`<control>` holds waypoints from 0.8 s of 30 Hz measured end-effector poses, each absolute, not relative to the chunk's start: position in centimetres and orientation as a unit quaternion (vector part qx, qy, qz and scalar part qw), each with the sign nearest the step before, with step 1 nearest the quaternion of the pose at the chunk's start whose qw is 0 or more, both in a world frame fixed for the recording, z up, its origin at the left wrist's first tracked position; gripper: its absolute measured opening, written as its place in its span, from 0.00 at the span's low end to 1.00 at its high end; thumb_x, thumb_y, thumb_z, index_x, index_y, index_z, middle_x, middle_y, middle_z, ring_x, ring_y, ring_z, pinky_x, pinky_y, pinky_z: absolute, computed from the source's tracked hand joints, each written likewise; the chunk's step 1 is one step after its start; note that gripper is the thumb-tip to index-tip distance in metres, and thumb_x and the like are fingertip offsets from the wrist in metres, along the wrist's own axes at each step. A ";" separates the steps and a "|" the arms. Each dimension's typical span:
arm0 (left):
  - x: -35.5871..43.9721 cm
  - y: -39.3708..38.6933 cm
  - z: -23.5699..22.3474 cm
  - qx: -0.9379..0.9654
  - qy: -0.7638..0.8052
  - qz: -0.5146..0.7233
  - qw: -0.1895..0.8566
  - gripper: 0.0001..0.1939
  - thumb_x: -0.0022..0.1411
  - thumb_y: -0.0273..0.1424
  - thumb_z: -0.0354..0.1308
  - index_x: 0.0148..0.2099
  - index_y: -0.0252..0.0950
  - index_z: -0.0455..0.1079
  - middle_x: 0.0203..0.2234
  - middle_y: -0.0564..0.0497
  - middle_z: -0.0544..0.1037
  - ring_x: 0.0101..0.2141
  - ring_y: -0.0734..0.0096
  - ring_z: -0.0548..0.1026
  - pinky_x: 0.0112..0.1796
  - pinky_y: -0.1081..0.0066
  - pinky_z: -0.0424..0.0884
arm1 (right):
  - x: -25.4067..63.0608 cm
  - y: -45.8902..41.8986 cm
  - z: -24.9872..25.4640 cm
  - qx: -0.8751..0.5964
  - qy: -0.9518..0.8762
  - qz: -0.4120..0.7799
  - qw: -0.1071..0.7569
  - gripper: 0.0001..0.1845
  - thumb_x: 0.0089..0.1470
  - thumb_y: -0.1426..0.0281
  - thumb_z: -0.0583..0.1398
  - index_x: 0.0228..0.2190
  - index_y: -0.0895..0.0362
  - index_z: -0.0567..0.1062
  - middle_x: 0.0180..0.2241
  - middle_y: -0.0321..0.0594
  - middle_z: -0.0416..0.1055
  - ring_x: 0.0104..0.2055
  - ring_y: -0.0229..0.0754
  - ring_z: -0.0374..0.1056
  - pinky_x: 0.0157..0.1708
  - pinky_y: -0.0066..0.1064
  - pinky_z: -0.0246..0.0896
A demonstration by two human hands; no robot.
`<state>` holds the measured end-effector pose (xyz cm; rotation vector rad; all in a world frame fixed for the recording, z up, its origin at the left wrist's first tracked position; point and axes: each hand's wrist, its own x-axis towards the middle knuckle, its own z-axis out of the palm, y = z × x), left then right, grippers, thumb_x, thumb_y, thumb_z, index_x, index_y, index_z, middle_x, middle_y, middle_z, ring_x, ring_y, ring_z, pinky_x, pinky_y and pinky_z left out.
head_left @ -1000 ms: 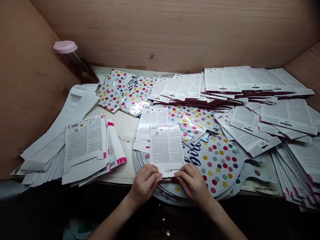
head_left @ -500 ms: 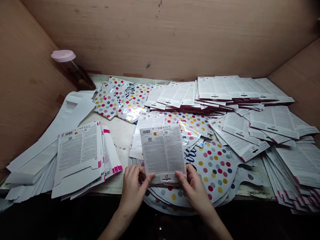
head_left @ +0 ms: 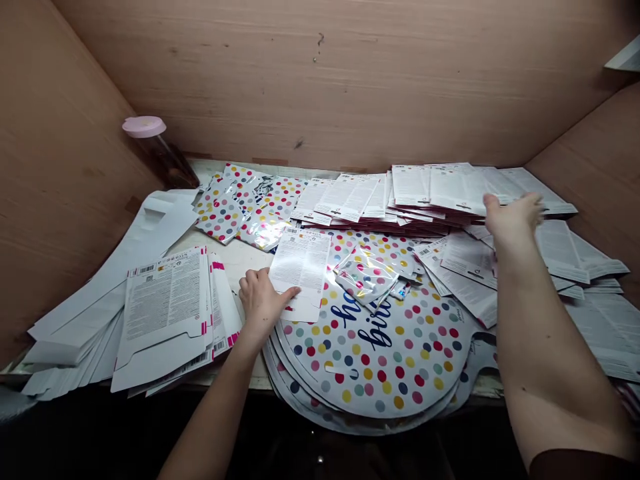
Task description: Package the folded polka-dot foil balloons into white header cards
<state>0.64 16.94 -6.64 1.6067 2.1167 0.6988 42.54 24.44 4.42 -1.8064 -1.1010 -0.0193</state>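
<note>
My left hand (head_left: 263, 300) is at the left edge of a flat white printed card envelope (head_left: 303, 270). Its thumb lies over the envelope's face, with the other fingers curled at the edge. Beneath the envelope is a stack of round polka-dot foil balloons (head_left: 400, 353) with dark blue lettering. A folded polka-dot foil piece in clear wrap (head_left: 367, 273) rests on this stack. My right hand (head_left: 515, 213) is stretched out over the back-right pile of printed envelopes (head_left: 457, 190), fingers apart and slightly blurred, with nothing visible in them.
More flat envelopes (head_left: 165, 313) and long white paper strips (head_left: 95, 307) lie at left. Folded polka-dot foil pieces (head_left: 270, 207) sit at the back. A pink-lidded bottle (head_left: 165, 157) leans in the left corner. Other envelopes (head_left: 600, 333) fill the right. Board walls (head_left: 310, 87) enclose the table.
The printed envelope held in both hands is out of them. My right hand has moved far right and back to the pile; my left has shifted up to the envelope on the balloons.
</note>
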 end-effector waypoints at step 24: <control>2.9 2.8 -9.6 0.478 0.569 0.498 0.447 0.14 0.64 0.36 0.59 0.49 0.40 0.62 0.39 0.46 0.80 0.40 0.60 0.80 0.42 0.61 0.77 | 17.3 5.1 -5.5 -0.393 -0.080 0.713 0.576 0.15 0.47 0.65 0.71 0.34 0.57 0.75 0.32 0.36 0.74 0.34 0.36 0.70 0.37 0.26 0.67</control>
